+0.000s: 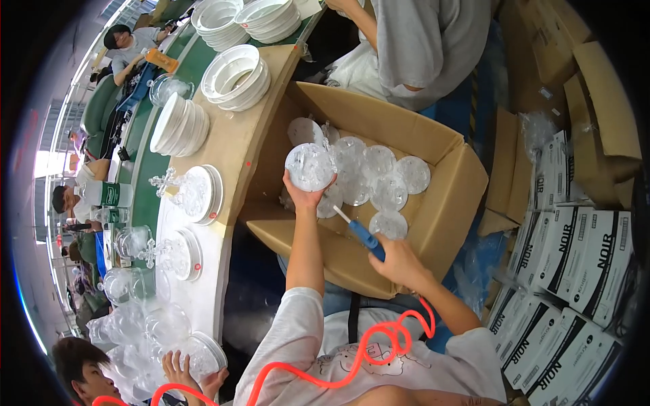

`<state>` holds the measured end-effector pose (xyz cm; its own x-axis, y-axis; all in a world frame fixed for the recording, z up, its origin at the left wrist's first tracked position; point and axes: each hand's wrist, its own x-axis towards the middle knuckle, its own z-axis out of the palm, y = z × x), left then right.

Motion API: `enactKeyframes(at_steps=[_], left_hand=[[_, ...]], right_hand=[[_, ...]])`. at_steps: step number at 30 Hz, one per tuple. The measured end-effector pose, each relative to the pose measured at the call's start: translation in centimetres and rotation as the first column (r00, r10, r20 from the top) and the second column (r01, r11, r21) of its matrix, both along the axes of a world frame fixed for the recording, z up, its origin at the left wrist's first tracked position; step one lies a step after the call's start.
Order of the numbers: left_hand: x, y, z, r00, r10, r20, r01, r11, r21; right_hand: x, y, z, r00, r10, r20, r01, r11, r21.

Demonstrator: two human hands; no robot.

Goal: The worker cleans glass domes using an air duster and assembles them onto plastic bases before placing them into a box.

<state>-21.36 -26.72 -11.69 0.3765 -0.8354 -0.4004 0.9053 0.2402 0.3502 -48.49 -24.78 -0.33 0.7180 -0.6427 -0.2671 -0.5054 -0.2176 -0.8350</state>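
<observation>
My left hand [308, 196] grips a clear, round plastic piece [310, 166] from below and holds it up over an open cardboard box [452, 203]. Closed around the handle of a blue air blow gun [364, 235] is my right hand [401, 264]. The gun's thin pale nozzle points up and left toward the held piece, apart from it. From its handle runs a coiled red hose [325, 384] across my lap to the lower left. Several similar clear round pieces [389, 192] lie inside the box.
Stacks of white rings [181, 126] and clear pieces on white rings [198, 195] stand on the bench at left. At lower left, a co-worker's hand [177, 369] touches one piece. Another person [433, 47] is beyond the box. Printed cartons [575, 257] are stacked right.
</observation>
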Motion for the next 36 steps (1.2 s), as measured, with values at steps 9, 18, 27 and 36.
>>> enactKeyframes(at_steps=[9,18,27,36], left_hand=[[0.3,-0.1,0.0,1.0,-0.02,0.01,0.02,0.999,-0.024],[-0.2,-0.3,-1.4,0.999,-0.015,0.038,0.013,0.999,0.035],[0.1,0.5,-1.2,1.0,-0.012,0.01,0.012,1.0,-0.003],[-1.4,-0.7,4.0,0.989,-0.057,0.138,0.067,0.996,-0.064]], right_hand=[[0.6,0.5,1.5,0.992,0.081,0.095,-0.084,0.996,0.024],[-1.3,-0.8,1.3,0.977,-0.209,0.046,0.196,0.959,0.206],[-3.7,-0.9,-0.1,0.966,-0.251,0.066,0.221,0.93,0.295],[-4.3,1.3,-0.9,0.903,-0.374,0.21,0.226,0.831,0.509]])
